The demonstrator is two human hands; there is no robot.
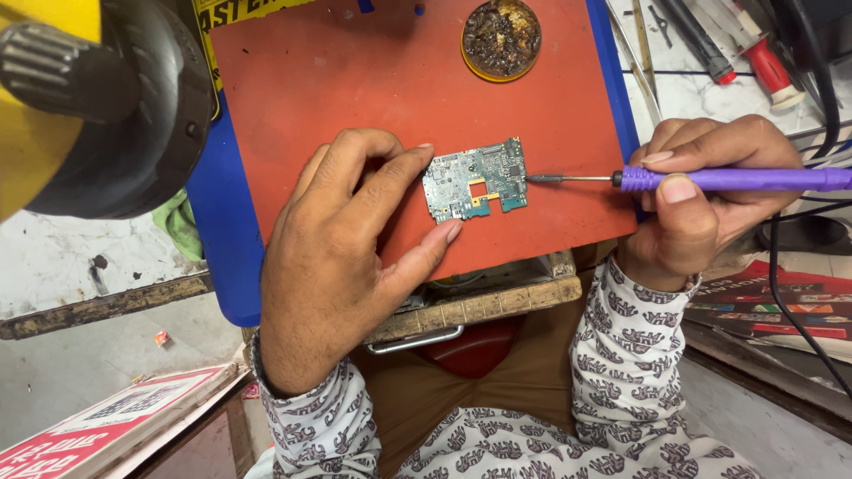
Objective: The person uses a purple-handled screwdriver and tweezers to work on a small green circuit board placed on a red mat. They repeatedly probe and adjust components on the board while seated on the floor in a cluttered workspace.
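- Circuit board, small and green, lies flat on a red mat that covers a blue pad on the table.
- Left hand rests on the mat beside the board; its grip is loose and spread, with the forefinger touching the board's upper left corner and the thumb tip just below its lower left edge, steadying it rather than lifting it.
- Right hand has its grip closed around a purple-handled screwdriver, held level, the thin metal tip meeting the board's right edge.
- Round tin of dark, crusted paste sits on the mat well above the board.
- Red-handled screwdriver and other tools lie on the white surface at upper right.
- Yellow and black device fills the upper left corner.
- Both sleeves carry a grey-and-white pattern.
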